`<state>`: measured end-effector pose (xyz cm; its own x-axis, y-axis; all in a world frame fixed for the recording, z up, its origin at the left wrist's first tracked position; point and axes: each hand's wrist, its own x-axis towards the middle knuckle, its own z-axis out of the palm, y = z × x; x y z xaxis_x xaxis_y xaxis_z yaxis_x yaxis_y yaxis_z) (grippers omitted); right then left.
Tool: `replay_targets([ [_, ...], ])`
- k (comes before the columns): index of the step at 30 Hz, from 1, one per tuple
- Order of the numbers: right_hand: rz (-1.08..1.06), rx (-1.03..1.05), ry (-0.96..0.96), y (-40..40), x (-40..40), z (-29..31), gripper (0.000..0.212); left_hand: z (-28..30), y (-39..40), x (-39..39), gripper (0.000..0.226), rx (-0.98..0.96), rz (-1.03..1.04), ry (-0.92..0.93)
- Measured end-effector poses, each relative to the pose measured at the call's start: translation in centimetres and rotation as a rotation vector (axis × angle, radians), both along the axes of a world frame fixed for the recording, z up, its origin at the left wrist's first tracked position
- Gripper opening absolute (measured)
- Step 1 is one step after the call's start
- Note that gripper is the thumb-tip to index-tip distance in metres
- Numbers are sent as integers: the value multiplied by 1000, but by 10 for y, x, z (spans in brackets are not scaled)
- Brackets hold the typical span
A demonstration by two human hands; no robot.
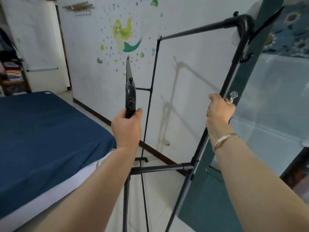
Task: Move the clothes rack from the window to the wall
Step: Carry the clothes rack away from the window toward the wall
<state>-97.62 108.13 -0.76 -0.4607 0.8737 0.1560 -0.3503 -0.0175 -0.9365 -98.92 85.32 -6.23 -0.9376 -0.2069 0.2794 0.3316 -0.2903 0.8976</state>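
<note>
Hands (127,128) (219,113) gripping clothes rack (167,167) uprights, either side

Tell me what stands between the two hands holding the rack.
In the head view, between the left hand and the right hand, one thin black pole of the clothes rack stands; behind it, white wall.
</note>
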Motion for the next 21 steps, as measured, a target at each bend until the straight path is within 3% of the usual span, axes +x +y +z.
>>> replay_targets([
  [10, 49, 29, 28, 51, -72, -5, 26, -4, 51, -49, 37, -18, 65, -9],
  [15, 70, 45, 6, 67, -110, -6, 28, -6, 66, -79, 21, -26, 101, -24],
  [21, 101, 47, 4, 81, -156, -7, 28, -7, 79, -120, 34, -23, 113, -16],
])
